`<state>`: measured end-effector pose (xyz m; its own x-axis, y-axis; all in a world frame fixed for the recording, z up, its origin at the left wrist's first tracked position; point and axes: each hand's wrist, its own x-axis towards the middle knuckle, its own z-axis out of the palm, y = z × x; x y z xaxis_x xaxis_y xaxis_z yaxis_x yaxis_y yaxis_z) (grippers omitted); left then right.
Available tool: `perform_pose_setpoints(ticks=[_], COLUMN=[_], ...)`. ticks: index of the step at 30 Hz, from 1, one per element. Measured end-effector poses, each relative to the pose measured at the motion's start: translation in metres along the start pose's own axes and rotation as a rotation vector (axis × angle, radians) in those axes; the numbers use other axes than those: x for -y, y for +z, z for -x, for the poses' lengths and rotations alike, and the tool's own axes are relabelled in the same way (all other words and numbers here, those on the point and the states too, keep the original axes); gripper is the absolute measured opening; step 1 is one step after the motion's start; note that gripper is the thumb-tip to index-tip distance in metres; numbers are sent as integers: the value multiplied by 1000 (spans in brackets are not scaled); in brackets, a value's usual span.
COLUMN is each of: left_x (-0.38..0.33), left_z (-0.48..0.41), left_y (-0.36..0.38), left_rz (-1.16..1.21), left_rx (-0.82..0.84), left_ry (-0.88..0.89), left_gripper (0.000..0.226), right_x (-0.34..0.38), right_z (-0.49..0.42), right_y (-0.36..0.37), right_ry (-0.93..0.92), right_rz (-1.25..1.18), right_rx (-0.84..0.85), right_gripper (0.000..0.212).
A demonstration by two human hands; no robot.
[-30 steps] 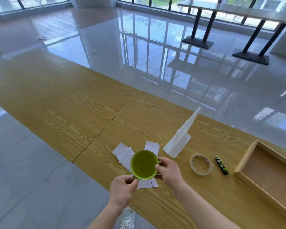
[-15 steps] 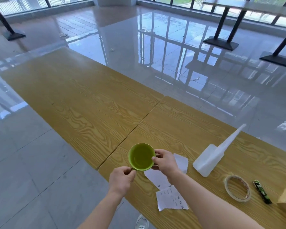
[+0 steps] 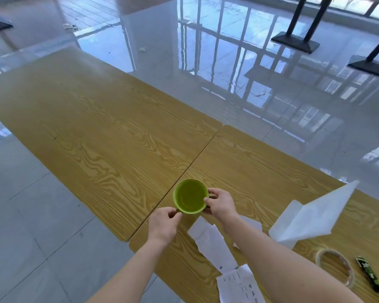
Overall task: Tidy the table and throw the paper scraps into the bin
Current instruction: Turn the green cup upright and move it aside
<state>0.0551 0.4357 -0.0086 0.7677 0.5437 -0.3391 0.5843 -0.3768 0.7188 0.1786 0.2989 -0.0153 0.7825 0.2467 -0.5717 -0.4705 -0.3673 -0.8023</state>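
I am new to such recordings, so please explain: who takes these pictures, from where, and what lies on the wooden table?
There is no machine here. A person wears one camera on the head; it looks forward and down, so you see their own two arms. The left hand and the right hand both hold a green cup, fingers curled at its sides. On the table lie white paper scraps, a folded white sheet, a tape roll and a small green packet.
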Motion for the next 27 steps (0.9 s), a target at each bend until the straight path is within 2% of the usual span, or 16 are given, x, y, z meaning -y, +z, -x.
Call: perform_pose_setpoints(ticks=[4, 9, 12, 21, 27], left_x=[0, -2, -3, 7, 12], left_z=[-9, -22, -27, -30, -31], left_y=[0, 1, 0, 2, 0], left_rz=[1, 36, 68, 128, 152], left_rx=[3, -5, -10, -19, -40], left_ry=[-29, -74, -95, -86, -85], left_gripper=[36, 35, 26, 25, 7], right_x=[4, 10, 11, 10, 10], right_z=[-12, -23, -28, -34, -33], right_y=[3, 4, 5, 6, 5], right_ry=[28, 33, 31, 46, 45], right_rz=[-21, -34, -50, -67, -52], right_rx=[16, 23, 24, 40, 52], right_gripper=[26, 31, 32, 36, 34])
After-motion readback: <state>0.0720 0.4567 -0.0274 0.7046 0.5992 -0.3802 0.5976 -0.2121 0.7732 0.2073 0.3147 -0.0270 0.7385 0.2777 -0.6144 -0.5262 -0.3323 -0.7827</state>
